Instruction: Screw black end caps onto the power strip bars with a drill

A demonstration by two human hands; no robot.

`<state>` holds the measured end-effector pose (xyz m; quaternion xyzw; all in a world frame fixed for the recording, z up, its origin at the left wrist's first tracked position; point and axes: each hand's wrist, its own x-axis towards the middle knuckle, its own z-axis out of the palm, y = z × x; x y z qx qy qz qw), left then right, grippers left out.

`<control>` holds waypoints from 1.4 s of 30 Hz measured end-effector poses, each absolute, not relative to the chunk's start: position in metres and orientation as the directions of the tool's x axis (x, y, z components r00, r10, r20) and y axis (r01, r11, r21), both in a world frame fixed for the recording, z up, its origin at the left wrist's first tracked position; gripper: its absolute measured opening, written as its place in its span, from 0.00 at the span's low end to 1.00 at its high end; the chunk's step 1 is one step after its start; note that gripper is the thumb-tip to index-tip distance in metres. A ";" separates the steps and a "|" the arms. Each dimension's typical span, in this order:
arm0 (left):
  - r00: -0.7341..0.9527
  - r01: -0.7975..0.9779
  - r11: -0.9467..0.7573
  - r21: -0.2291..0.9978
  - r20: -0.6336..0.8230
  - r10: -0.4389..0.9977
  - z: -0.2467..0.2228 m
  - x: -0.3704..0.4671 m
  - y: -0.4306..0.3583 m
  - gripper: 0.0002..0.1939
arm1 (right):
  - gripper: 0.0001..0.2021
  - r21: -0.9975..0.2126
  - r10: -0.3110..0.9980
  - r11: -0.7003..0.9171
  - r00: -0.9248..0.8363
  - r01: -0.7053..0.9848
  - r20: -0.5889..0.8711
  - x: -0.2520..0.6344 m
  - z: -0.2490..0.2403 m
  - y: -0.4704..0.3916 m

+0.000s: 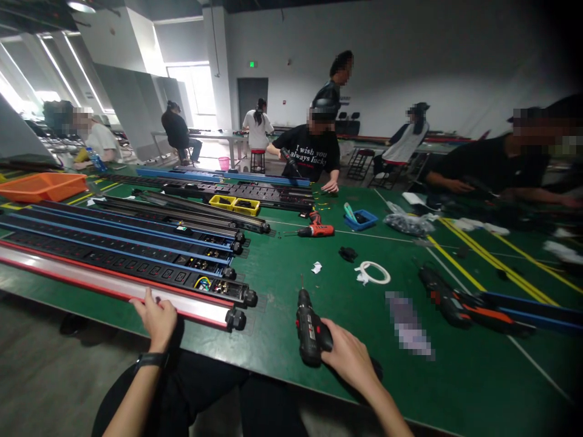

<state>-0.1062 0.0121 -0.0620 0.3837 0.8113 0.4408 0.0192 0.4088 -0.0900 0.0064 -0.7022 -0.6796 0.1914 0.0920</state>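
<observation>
Left hand (155, 317), 8 o'clock: grip spread, touching red-edged bar (105, 280). Right hand (350, 357), 5 o'clock: grip round black drill (308, 331).

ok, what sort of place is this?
Probably an assembly workshop: long socket strips lined up on a green worktable, a black power drill in the right hand, and a co-worker opposite holding another power tool.

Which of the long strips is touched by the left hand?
The pale-topped, red-edged strip, nearest the person; the strips close behind it show dark tops.
</observation>
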 end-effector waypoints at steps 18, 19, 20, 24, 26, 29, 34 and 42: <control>-0.659 0.678 0.245 0.693 0.426 0.620 -0.036 -0.082 -0.025 0.29 | 0.24 -0.328 0.972 -0.117 0.040 0.938 -0.233 0.388 0.042 -0.094; -0.619 0.708 0.218 0.672 0.441 0.650 -0.031 -0.077 -0.033 0.28 | 0.24 -0.331 0.972 -0.120 0.042 0.936 -0.232 0.389 0.041 -0.094; -0.559 0.742 0.178 0.646 0.450 0.696 -0.027 -0.072 -0.041 0.27 | 0.25 -0.339 0.972 -0.122 0.044 0.933 -0.229 0.390 0.039 -0.094; -0.202 0.830 -0.066 0.554 0.408 0.890 -0.019 -0.060 -0.068 0.26 | 0.27 -0.398 0.979 -0.105 0.025 0.911 -0.200 0.393 0.033 -0.095; -0.056 0.837 -0.150 0.526 0.356 0.933 -0.023 -0.063 -0.075 0.26 | 0.28 -0.416 0.981 -0.100 0.019 0.904 -0.195 0.395 0.030 -0.095; 0.066 0.844 -0.237 0.481 0.345 0.936 -0.034 -0.076 -0.073 0.23 | 0.28 -0.410 0.977 -0.120 0.034 0.904 -0.210 0.396 0.028 -0.094; 0.221 0.863 -0.357 0.358 0.368 0.903 -0.044 -0.090 -0.051 0.25 | 0.28 -0.358 0.980 -0.102 0.031 0.928 -0.198 0.399 0.023 -0.095; 0.482 0.812 -0.540 0.219 0.270 0.834 -0.040 -0.085 -0.024 0.20 | 0.26 -0.355 0.985 -0.094 0.035 0.930 -0.171 0.402 0.016 -0.094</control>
